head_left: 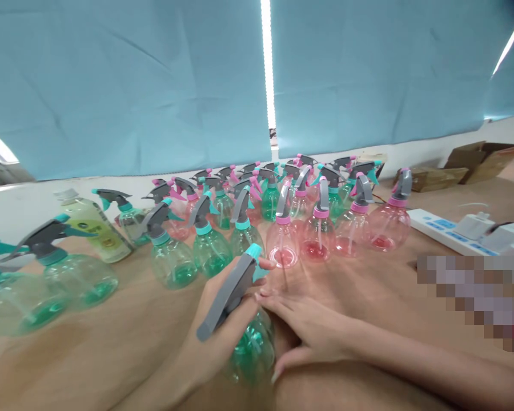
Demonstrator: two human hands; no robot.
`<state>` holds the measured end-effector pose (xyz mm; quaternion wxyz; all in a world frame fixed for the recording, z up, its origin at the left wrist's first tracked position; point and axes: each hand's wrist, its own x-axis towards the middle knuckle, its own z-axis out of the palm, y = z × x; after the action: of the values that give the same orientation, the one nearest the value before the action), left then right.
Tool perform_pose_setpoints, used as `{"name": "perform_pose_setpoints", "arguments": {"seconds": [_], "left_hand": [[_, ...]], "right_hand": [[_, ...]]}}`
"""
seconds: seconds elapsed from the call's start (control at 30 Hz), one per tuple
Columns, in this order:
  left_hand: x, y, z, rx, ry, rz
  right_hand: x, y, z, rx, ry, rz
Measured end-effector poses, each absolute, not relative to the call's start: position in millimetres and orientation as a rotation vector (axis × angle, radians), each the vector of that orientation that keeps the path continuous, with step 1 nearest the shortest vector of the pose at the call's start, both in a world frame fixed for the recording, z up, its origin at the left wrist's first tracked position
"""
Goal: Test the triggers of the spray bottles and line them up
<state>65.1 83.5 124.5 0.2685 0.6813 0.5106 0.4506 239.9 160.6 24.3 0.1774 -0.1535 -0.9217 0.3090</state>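
Green trigger spray bottle [257, 345] toward the bench's [360, 294] near edge, left hand [223, 337] closed around its neck; right hand [310, 328] empty, loosely open alongside; pink spray bottles [319, 242] toward the far edge.

And here they are, two bare hands: the left hand [223, 342], farther from the white power strip [432, 225], and the right hand [312, 328], nearer to it, both slim-fingered. A nail shows on the right thumb [289, 359], its edge softened by blur. And look, on the near side of that strip, the right forearm [411, 351], long, slender and bare; the left forearm [167, 371], bare as well.
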Motion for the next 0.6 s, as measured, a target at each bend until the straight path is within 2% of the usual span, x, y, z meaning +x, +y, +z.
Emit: {"name": "perform_pose_setpoints", "arguments": {"seconds": [0.13,0.6], "left_hand": [[59.7,83.7,116.4,1.782,1.322,1.173],[63.0,84.3,115.7,1.666,1.256,1.194]], "right_hand": [[253.2,171.5,15.9,-0.436,-2.614,0.762],[256.5,178.3,12.9,-0.417,-2.639,0.800]]}}
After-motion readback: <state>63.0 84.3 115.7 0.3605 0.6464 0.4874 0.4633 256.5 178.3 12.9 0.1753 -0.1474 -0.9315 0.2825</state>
